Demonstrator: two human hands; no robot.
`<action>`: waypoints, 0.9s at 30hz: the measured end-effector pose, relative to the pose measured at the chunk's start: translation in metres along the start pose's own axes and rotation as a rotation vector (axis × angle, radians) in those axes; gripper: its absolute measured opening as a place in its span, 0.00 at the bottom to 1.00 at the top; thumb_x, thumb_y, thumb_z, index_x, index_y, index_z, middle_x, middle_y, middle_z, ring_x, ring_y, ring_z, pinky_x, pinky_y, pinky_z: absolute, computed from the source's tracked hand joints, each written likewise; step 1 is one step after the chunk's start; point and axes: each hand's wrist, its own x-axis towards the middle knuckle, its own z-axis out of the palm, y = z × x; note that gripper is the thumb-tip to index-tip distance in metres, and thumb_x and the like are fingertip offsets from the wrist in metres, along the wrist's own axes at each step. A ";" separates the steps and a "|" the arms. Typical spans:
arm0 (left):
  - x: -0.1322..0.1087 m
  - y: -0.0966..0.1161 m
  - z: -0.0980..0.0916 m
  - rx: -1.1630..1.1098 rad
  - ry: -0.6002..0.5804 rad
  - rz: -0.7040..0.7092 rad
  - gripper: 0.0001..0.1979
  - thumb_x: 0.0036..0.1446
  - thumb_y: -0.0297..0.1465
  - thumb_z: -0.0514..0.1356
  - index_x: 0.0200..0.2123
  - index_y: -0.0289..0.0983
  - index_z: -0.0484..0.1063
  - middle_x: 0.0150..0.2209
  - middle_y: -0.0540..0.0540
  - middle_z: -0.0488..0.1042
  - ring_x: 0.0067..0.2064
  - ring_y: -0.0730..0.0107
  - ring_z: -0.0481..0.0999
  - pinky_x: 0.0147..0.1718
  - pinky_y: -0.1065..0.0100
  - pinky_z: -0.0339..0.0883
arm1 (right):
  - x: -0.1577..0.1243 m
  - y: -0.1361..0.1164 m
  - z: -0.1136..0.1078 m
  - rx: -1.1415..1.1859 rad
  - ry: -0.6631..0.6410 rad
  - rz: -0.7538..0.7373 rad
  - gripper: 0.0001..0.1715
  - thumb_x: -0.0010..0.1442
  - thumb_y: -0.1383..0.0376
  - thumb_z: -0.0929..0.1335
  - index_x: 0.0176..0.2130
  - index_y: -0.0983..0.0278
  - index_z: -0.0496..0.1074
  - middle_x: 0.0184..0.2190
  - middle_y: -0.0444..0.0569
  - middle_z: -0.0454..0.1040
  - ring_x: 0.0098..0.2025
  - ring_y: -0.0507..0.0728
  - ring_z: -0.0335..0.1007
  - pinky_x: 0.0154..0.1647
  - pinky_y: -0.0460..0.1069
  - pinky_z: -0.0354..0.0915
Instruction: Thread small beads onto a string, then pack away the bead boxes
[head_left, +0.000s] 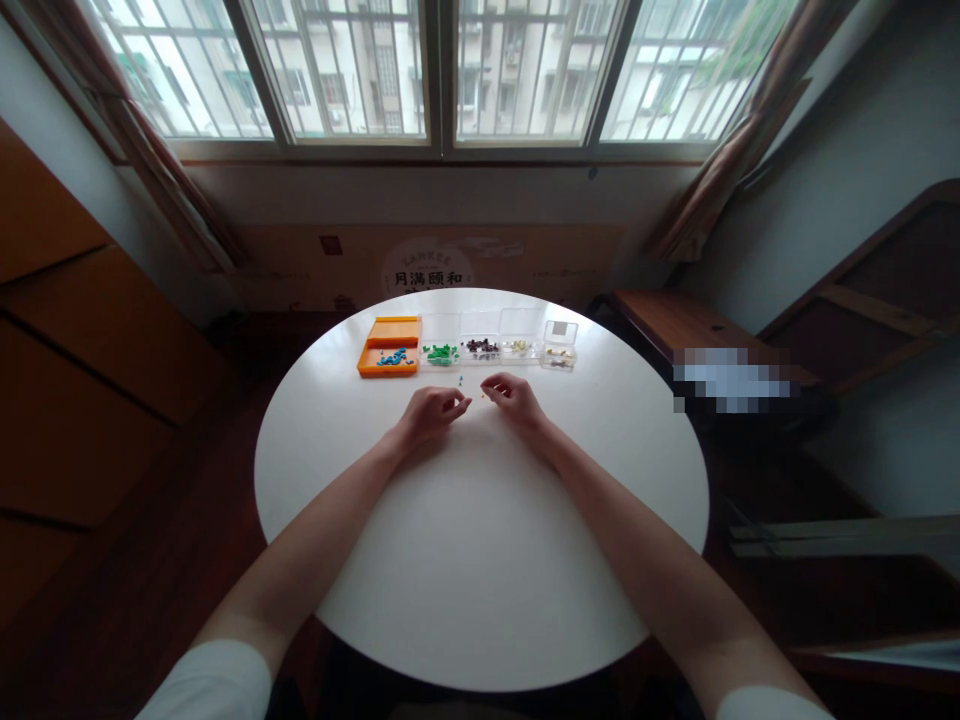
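My left hand rests near the far part of the white round table, thumb and fingers closed in a pinch. Facing it, a short gap to the right, my right hand also has its fingertips drawn together. Whatever either pinch contains is too small to make out. Between and just beyond the hands lies a tiny blue piece. A tiny orange piece is by the right fingertips. Behind the hands, an orange case with its lid up contains several blue pieces.
Right of the orange case stand open clear boxes with green pieces, dark pieces and cream pieces. A smaller clear box with pale pieces ends the row. A wooden bench is beyond the table's right edge.
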 end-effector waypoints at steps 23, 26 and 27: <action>0.000 -0.003 0.001 0.004 -0.028 0.003 0.21 0.58 0.44 0.52 0.29 0.35 0.76 0.19 0.51 0.68 0.22 0.79 0.62 0.25 0.75 0.53 | -0.005 -0.022 0.005 0.414 -0.165 0.232 0.14 0.42 0.61 0.72 0.30 0.66 0.76 0.24 0.46 0.74 0.26 0.50 0.66 0.30 0.47 0.63; 0.000 -0.002 0.000 -0.003 -0.028 0.003 0.20 0.58 0.43 0.53 0.30 0.35 0.77 0.19 0.51 0.68 0.22 0.79 0.62 0.25 0.75 0.53 | -0.006 -0.021 0.003 0.404 -0.197 0.221 0.13 0.44 0.61 0.71 0.31 0.66 0.76 0.24 0.46 0.74 0.26 0.50 0.66 0.31 0.47 0.63; 0.000 -0.002 0.000 -0.005 -0.031 0.004 0.19 0.58 0.43 0.53 0.30 0.35 0.77 0.19 0.51 0.69 0.22 0.79 0.62 0.24 0.75 0.53 | -0.006 -0.021 0.003 0.400 -0.209 0.218 0.12 0.44 0.61 0.71 0.31 0.66 0.76 0.25 0.45 0.74 0.27 0.50 0.66 0.31 0.47 0.63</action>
